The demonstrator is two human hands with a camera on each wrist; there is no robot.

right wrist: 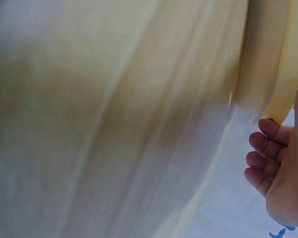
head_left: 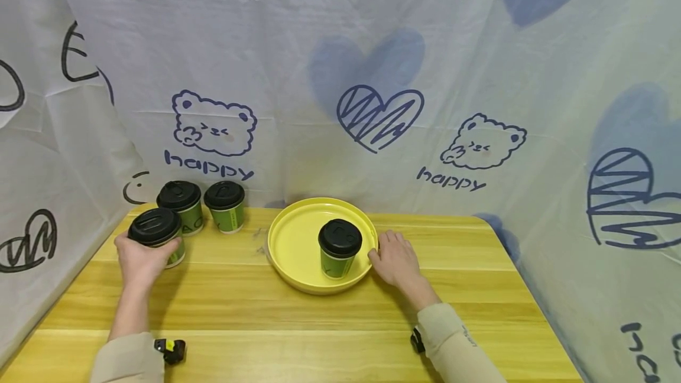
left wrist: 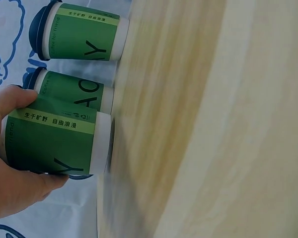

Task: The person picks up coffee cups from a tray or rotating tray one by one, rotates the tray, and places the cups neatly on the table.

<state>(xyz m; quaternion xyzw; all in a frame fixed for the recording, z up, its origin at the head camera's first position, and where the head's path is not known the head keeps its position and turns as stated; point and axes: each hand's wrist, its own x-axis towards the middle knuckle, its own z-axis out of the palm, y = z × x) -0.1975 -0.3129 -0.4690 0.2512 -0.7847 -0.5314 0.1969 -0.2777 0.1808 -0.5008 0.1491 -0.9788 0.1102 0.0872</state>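
At the table's left, my left hand (head_left: 142, 259) grips a green paper coffee cup (left wrist: 52, 141) with a black lid (head_left: 155, 226), fingers and thumb round its sides. The cup is upright; whether its base touches the table I cannot tell. Just behind it stand two similar lidded cups, one nearer (head_left: 193, 218) and one farther right (head_left: 227, 218). Another lidded cup (head_left: 336, 266) stands upright inside a round yellow tray (head_left: 289, 253). On the tray's right side, my right hand (head_left: 398, 260) holds the rim, with curled fingers (right wrist: 263, 166) visible in the right wrist view.
The wood-grain table (head_left: 255, 336) extends in front of the tray and on both sides. A white curtain (head_left: 287, 75) with blue hearts and bear drawings hangs behind and along the sides, close to the table's back edge.
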